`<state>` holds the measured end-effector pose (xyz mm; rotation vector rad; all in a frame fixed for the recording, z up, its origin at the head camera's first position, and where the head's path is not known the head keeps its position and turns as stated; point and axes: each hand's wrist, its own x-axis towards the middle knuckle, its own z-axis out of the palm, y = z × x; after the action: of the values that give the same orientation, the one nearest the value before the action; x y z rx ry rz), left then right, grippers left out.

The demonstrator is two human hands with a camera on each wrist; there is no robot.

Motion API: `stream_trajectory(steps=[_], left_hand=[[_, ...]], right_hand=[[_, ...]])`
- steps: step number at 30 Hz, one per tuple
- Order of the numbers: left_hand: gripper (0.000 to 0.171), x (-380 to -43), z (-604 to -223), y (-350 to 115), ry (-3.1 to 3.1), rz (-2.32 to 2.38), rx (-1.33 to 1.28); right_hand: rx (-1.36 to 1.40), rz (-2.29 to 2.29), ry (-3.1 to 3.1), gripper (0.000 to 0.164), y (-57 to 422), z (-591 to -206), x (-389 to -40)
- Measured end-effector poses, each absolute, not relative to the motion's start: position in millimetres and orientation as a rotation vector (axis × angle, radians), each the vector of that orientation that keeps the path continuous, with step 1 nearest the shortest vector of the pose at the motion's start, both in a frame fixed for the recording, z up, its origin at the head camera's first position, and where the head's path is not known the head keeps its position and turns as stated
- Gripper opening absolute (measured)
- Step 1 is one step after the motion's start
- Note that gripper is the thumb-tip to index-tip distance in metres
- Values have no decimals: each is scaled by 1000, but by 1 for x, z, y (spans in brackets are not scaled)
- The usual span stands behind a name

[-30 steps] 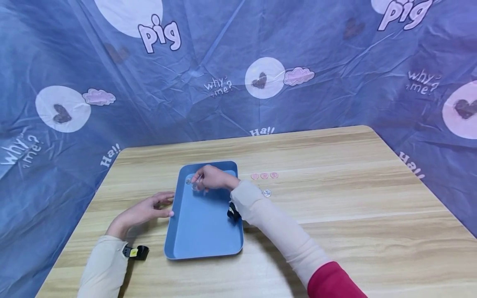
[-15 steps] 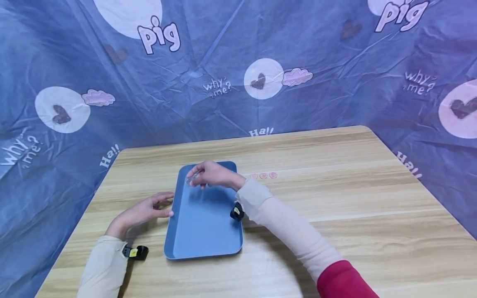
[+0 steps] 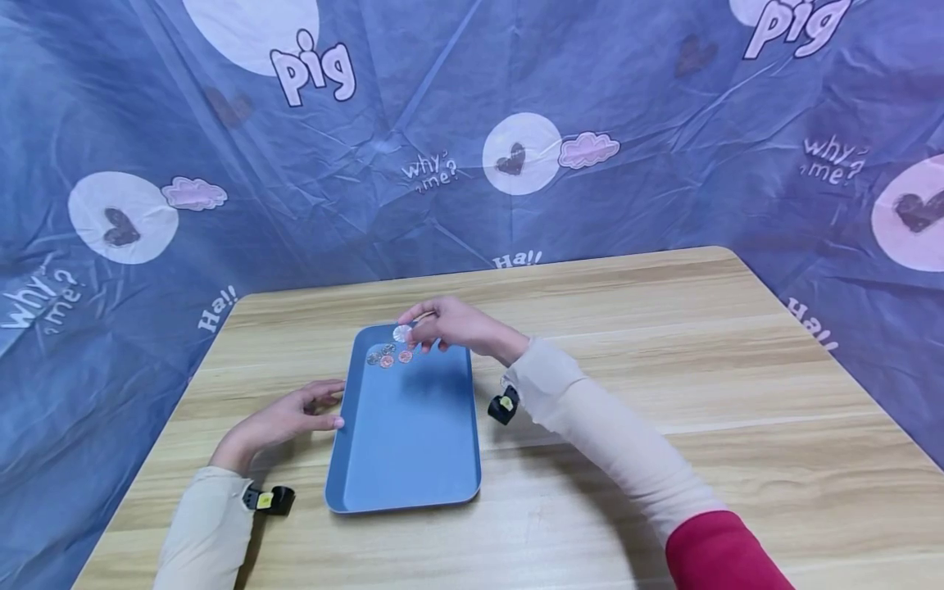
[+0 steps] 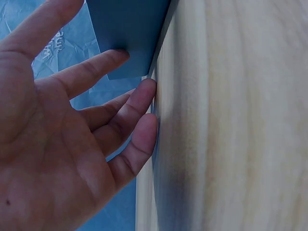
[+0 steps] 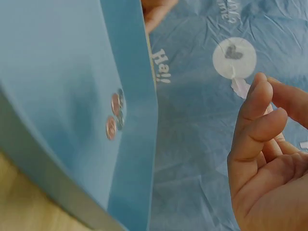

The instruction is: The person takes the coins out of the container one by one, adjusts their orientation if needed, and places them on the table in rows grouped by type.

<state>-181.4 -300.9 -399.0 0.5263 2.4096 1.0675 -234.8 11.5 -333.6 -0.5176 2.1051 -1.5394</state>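
My right hand (image 3: 450, 324) is raised over the far end of the blue tray (image 3: 406, 434), thumb and index finger pinching a shiny silver coin (image 3: 401, 333). From the right wrist, the thumb and a fingertip meet, and the coin is hidden behind them. In the tray's far left corner lie two reddish coins (image 3: 406, 356) and two dark silver coins (image 3: 374, 358); the right wrist view shows a reddish coin (image 5: 110, 127) near the tray wall. My left hand (image 3: 291, 418) is spread at the tray's left side, one fingertip against its outer wall (image 4: 108, 29).
The tray sits on a wood-grain table (image 3: 627, 328), and a blue printed cloth (image 3: 442, 213) hangs behind it. My right sleeve (image 3: 590, 401) crosses the table on the right, covering the spot where more discs lay.
My right hand has lifted up and to the right from the tray's far left corner, uncovering the coins there. The sleeve now hides the pink discs on the table. The left hand stays put.
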Motion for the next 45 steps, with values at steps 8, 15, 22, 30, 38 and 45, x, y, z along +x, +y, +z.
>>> stream_trajectory(steps=[8, 15, 22, 30, 38, 45], left_hand=[[70, -181, -400, -303, 2418, 1053, 511], [71, -181, -401, -301, 2426, 1043, 500], [71, -181, -403, -303, 2423, 1050, 486], [71, -182, -403, -302, 2429, 1034, 478], [70, -182, -401, -302, 2429, 1023, 481], [71, -182, -401, -303, 2427, 1021, 471]], right_hand=[[-528, -1545, 2112, 29, 45, -324, -237], [-497, -1520, 2142, 30, 75, -330, -238], [-479, -1469, 2188, 35, 98, -338, -231], [-455, -1425, 2233, 32, 125, -346, -225], [-409, -1363, 2225, 28, 149, -362, -218], [-335, -1300, 2240, 28, 163, -374, -214]])
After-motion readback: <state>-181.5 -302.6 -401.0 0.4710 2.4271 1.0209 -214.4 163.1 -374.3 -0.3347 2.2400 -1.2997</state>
